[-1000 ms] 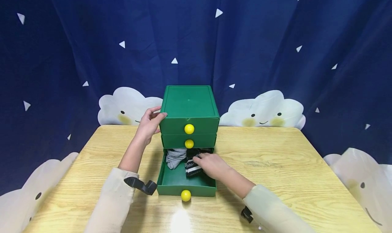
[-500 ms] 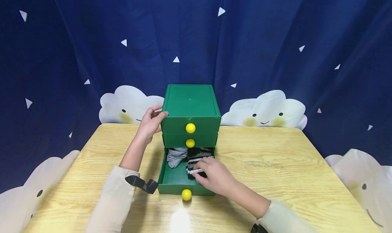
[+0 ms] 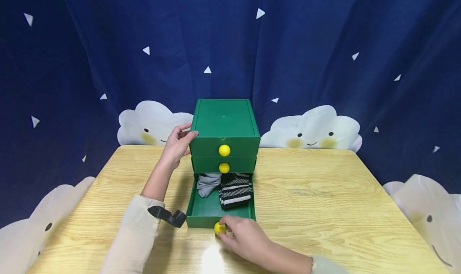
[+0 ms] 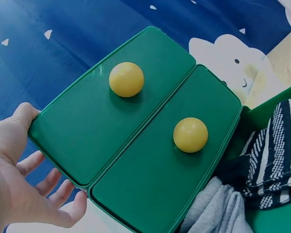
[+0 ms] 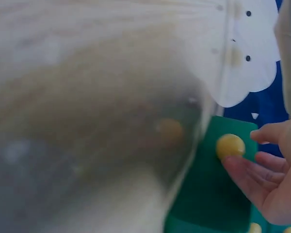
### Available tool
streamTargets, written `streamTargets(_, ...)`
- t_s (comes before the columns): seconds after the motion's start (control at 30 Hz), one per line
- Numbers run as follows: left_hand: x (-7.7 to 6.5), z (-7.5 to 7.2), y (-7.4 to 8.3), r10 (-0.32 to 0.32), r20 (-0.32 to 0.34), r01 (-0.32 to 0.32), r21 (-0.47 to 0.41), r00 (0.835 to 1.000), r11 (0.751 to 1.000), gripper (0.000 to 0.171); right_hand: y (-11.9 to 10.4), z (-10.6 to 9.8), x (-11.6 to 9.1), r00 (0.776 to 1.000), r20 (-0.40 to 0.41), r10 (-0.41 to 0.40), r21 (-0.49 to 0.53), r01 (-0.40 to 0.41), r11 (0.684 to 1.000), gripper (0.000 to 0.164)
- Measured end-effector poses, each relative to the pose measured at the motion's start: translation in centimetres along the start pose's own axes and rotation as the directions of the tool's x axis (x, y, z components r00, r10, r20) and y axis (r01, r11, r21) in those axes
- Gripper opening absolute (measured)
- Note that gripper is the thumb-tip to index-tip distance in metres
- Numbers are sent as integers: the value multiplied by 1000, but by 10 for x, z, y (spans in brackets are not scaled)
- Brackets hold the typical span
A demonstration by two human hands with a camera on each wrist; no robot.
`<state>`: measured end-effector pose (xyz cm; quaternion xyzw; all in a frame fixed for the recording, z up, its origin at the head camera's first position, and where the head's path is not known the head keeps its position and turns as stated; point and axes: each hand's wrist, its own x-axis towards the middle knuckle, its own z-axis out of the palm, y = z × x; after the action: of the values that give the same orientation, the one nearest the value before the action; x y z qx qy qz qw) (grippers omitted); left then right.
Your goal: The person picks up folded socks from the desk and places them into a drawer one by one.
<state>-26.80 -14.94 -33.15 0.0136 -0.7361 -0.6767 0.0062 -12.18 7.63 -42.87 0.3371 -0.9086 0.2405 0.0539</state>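
A green drawer cabinet [image 3: 224, 119] with yellow round knobs stands on the table, its bottom drawer [image 3: 201, 222] pulled out. Inside that drawer lie a crumpled grey cloth [image 3: 208, 184] at the left and a folded black-and-white striped knit cloth [image 3: 235, 191] at the right. My left hand [image 3: 176, 146] touches the cabinet's upper left front corner, thumb at the edge and fingers spread along the side. At the drawer front, my right hand [image 3: 246, 238] has thumb and fingers either side of the bottom yellow knob [image 3: 218, 228]; in the right wrist view one finger touches the knob [image 5: 230, 145].
Both upper drawers are closed, with a top knob [image 3: 224, 150] and a middle knob [image 3: 224, 168]. The wooden table [image 3: 306, 198] extends around the cabinet. Behind hangs a dark blue curtain [image 3: 230, 45] with white clouds. A pale sleeve [image 5: 87, 121] blocks much of the right wrist view.
My right hand has left the striped cloth and moved down toward me to the bottom drawer's knob. The striped cloth now lies flatter and fully exposed. My left hand stays at the cabinet's corner.
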Motion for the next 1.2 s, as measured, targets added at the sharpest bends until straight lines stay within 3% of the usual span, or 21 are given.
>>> streamTargets(0.27, 1, 0, 0, 1, 5, -1, 6, 1000, 1000, 57, 10, 22, 4, 997, -37, 62, 14, -61, 998, 17)
streamTargets(0.67, 0, 0, 0, -3, 6, 3, 10, 1000, 1000, 57, 40, 15, 28, 993, -13, 119, 40, -119, 992, 16)
streamTargets(0.83, 0, -3, 1, 3, -1, -3, 11, 1000, 1000, 57, 51, 18, 50, 992, -81, 101, 23, -99, 995, 17)
streamTargets(1.07, 0, 0, 1, -2, -8, 2, -19, 1000, 1000, 55, 69, 27, 77, 968, -201, 152, 30, -149, 988, 22)
streamTargets(1.2, -1, 1, 0, 0, -12, 0, -17, 1000, 1000, 55, 74, 31, 85, 956, -230, 182, 55, -174, 983, 22)
